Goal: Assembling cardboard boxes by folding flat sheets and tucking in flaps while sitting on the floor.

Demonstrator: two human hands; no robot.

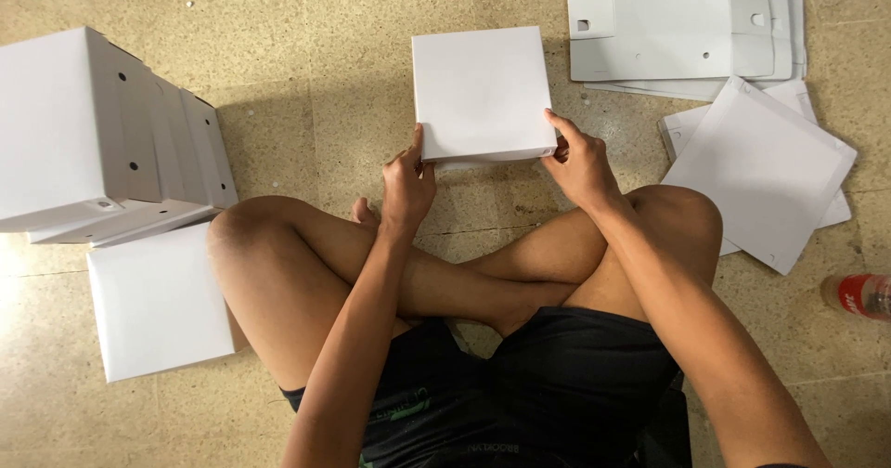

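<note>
Fingers (415,149) of the left hand (406,182) are pinching the near-left corner of the white box (480,92), thumb up along its left edge, the rest curled under where I can't see them. Right hand (580,160) is mirroring that on the near-right corner: index finger lying along the top edge, thumb tucked at the front wall, clamped on the cardboard. Neither hand is spread wide; both are closing on the box's near edge.

Box is sitting on the speckled floor (325,106) right in front of the crossed legs (464,273), looking square and closed on top. Near wall is showing a slight lip under the lid, so my read is that the last flap or front edge is being pressed home, nearly finished.

Done so far, judging by the layout: a stack of folded boxes (102,134) is leaning at far left, with another white box (158,301) lying just beside the left knee.

Left to do: flat blanks (677,22) are piling at top right, and more loose sheets (761,171) are lying by the right knee, unfolded. Red-capped bottle (858,293) is lying at the right edge, well apart from the hands.
</note>
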